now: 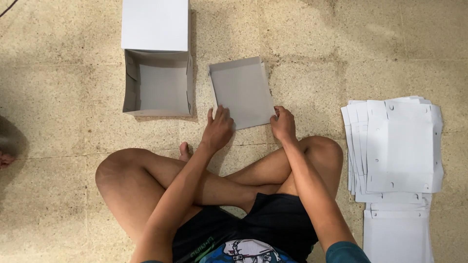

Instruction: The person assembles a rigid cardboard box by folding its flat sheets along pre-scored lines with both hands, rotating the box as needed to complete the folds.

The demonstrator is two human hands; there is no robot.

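Note:
A flat grey cardboard sheet (242, 90) with folded side edges lies on the tiled floor in front of my crossed legs. My left hand (217, 128) rests on the sheet's near left corner, fingers spread over it. My right hand (283, 123) pinches the sheet's near right corner. An assembled open box (157, 83) with its white lid raised stands to the left of the sheet, apart from both hands.
A fanned stack of flat white box blanks (396, 146) lies on the floor at my right, with another pile (397, 234) below it. Another person's foot (6, 158) shows at the left edge. My knees flank the floor space near the sheet.

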